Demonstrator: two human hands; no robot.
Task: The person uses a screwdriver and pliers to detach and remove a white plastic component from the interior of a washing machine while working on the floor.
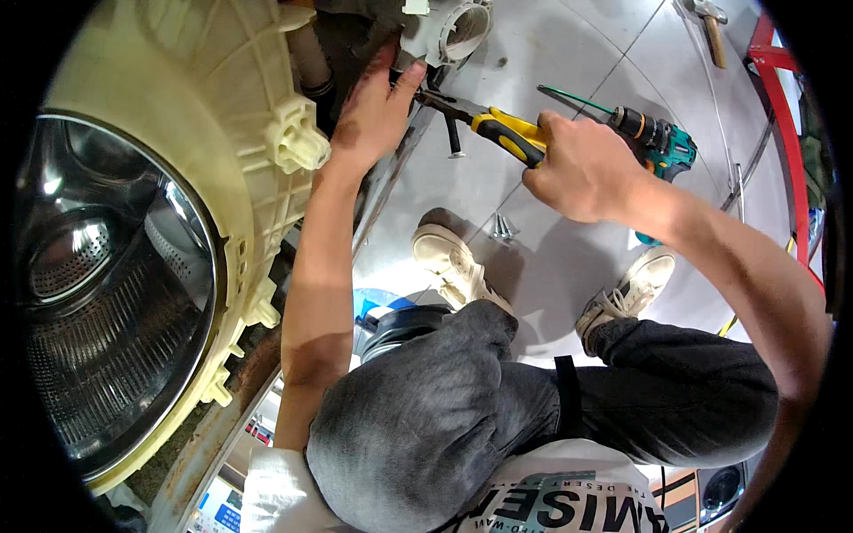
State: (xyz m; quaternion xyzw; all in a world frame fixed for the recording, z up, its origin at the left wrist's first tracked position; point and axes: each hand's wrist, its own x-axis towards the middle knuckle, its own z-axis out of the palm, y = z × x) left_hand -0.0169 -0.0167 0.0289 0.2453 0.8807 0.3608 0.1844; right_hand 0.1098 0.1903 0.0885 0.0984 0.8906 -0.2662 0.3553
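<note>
My right hand [582, 169] is closed round the yellow-and-black handles of a pair of pliers [502, 133]. The pliers' dark jaws point left, toward a whitish plastic housing with a round opening [462, 34]. Beside the jaws, my left hand [378, 111] reaches in at the machine's edge, thumb out. Its other fingers are partly hidden, so its grip does not show. A black hose or rod [454, 135] hangs below the pliers. To the left stands a cream plastic washing machine tub [240, 115] with a shiny perforated steel drum [115, 293] inside.
A teal cordless drill [662, 142] with a long green bit lies on the grey tiles right of the pliers. Several screws [504, 228] lie near my shoes. A hammer [711, 31] and a red metal frame [786, 133] are at the far right. The machine's rusty edge [209, 444] runs under my left arm.
</note>
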